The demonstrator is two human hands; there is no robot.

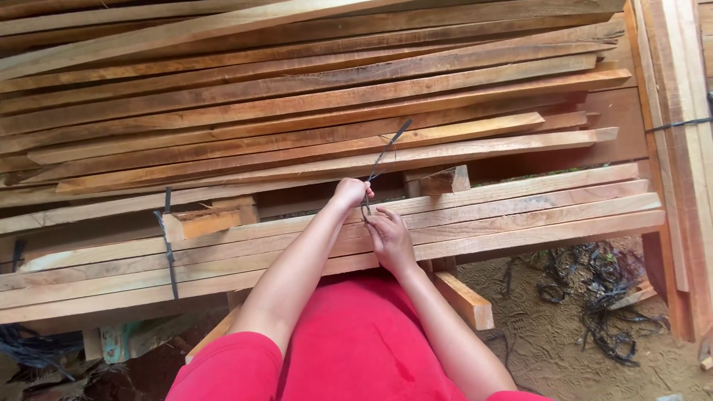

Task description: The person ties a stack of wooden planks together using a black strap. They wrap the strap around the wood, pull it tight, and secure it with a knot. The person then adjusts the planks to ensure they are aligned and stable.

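Your left hand (349, 193) pinches the black strap (380, 162) shut; your right hand (391, 239) grips its lower end. The strap crosses the front planks (520, 215), its tail pointing toward one o'clock. Open sand (549, 334) lies at four o'clock.

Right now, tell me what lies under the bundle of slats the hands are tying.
Under the front bundle of slats show a short wooden block, sandy ground and black strap scraps. The red-clothed lap hides the middle part; the left part is too dark to tell.

Two hands (349, 194) (390, 239), one dark strap (382, 156), many stacked wooden slats (297, 111).
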